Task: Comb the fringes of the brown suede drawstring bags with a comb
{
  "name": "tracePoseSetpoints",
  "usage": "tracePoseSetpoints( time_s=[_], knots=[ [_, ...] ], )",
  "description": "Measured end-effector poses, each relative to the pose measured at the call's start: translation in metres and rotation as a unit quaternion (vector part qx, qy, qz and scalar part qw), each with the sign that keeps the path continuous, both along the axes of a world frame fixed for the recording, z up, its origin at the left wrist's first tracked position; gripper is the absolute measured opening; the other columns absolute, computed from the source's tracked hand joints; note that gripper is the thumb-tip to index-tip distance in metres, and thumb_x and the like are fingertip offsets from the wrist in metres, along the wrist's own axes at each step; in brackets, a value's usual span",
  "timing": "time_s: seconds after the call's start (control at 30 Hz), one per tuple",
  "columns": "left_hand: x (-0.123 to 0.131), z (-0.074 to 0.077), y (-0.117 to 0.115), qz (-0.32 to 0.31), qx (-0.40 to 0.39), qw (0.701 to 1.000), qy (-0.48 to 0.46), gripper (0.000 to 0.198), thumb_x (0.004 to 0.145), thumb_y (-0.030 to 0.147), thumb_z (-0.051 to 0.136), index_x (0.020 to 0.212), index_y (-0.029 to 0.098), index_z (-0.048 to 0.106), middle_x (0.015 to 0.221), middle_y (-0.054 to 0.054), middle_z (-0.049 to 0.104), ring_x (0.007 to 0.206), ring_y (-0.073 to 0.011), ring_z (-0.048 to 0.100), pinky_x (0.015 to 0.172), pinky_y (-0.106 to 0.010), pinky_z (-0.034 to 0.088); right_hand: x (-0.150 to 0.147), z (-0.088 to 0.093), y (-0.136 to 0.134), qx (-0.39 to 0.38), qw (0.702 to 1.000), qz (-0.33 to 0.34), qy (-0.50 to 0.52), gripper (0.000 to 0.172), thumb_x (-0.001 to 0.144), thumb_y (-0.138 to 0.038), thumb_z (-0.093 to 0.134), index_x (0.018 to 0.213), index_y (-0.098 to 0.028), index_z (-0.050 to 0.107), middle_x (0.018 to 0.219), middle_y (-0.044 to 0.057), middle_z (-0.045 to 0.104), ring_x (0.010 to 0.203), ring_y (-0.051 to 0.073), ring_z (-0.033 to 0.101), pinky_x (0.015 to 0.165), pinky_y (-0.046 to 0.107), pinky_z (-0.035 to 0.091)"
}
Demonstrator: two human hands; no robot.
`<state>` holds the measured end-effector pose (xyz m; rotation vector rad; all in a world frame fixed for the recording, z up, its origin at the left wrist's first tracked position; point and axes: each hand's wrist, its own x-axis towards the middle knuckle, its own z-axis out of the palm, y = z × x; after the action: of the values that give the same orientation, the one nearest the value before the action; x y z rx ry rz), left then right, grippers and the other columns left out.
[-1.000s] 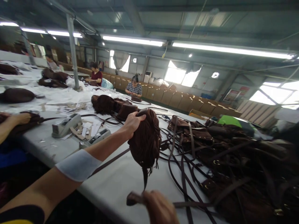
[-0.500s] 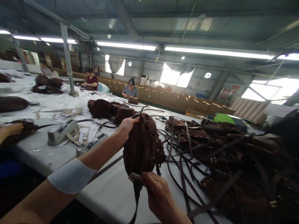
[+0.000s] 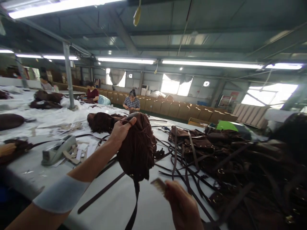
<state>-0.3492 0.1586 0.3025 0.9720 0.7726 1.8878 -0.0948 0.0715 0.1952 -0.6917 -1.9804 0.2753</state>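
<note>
My left hand (image 3: 121, 130) grips the top of a dark brown fringed bag (image 3: 137, 148) and holds it up above the white table (image 3: 148, 207). A brown strap (image 3: 134, 204) hangs down from the bag's underside. My right hand (image 3: 183, 206) is low in front, fingers closed on a small comb-like piece (image 3: 158, 185) just below and right of the bag. A white band wraps my left forearm (image 3: 59, 195).
A heap of brown bags and straps (image 3: 227, 159) fills the table's right side. A tape dispenser (image 3: 56, 153) and paper scraps lie at left, more fringed bags (image 3: 102, 121) behind. Another person's hand (image 3: 7, 148) shows at far left. Two seated workers (image 3: 131, 102) sit far back.
The bag has risen slightly and shifted left with my left hand. My right hand dropped away from the bag's bottom and now holds the small comb-like piece apart from it.
</note>
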Motion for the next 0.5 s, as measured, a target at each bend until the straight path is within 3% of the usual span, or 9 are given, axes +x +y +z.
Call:
tracePoseSetpoints(
  time_s=[0.1, 0.2, 0.3, 0.37, 0.5],
  knots=[
    [0.011, 0.001, -0.011, -0.016, -0.003, 1.000, 0.003, 0.050, 0.054, 0.041, 0.089, 0.090, 0.012, 0.069, 0.074, -0.005, 0.072, 0.063, -0.0200, 0.067, 0.062, -0.029, 0.056, -0.009, 0.033, 0.019, -0.009, 0.997, -0.048, 0.063, 0.014, 0.097, -0.023, 0.044, 0.101, -0.022, 0.058, 0.077, 0.000, 0.062, 0.066, 0.014, 0.059, 0.060, 0.024, 0.047],
    [0.019, -0.002, -0.018, -0.045, -0.010, 0.999, -0.003, 0.048, 0.055, 0.040, 0.089, 0.090, 0.013, 0.069, 0.074, -0.004, 0.072, 0.063, -0.0197, 0.068, 0.060, -0.027, 0.056, -0.032, 0.042, 0.033, 0.023, 0.996, -0.077, 0.026, 0.017, 0.097, -0.023, 0.041, 0.097, -0.021, 0.058, 0.078, 0.001, 0.061, 0.069, 0.015, 0.058, 0.064, 0.026, 0.045],
    [0.023, -0.002, -0.021, -0.072, -0.028, 0.997, -0.020, 0.047, 0.057, 0.040, 0.088, 0.091, 0.014, 0.068, 0.075, -0.005, 0.072, 0.066, -0.0211, 0.069, 0.061, -0.028, 0.056, -0.050, 0.025, 0.037, 0.042, 0.997, -0.050, -0.052, 0.021, 0.095, -0.017, 0.037, 0.085, -0.020, 0.056, 0.075, 0.002, 0.059, 0.068, 0.015, 0.055, 0.060, 0.026, 0.040],
    [0.023, -0.002, -0.021, -0.074, -0.037, 0.996, -0.045, 0.047, 0.058, 0.041, 0.087, 0.091, 0.015, 0.068, 0.075, -0.005, 0.072, 0.071, -0.0234, 0.069, 0.065, -0.032, 0.058, -0.055, 0.004, 0.033, 0.025, 0.995, 0.010, -0.095, 0.023, 0.092, -0.012, 0.034, 0.078, -0.021, 0.051, 0.070, 0.001, 0.057, 0.064, 0.014, 0.053, 0.058, 0.025, 0.038],
    [0.018, -0.005, -0.013, -0.042, -0.020, 0.995, -0.089, 0.046, 0.059, 0.039, 0.086, 0.093, 0.015, 0.067, 0.074, -0.003, 0.071, 0.076, -0.0244, 0.070, 0.071, -0.035, 0.059, -0.055, -0.037, 0.013, -0.005, 0.989, 0.101, -0.112, 0.020, 0.090, -0.013, 0.032, 0.085, -0.021, 0.050, 0.071, 0.001, 0.057, 0.061, 0.014, 0.053, 0.055, 0.024, 0.037]
  ],
)
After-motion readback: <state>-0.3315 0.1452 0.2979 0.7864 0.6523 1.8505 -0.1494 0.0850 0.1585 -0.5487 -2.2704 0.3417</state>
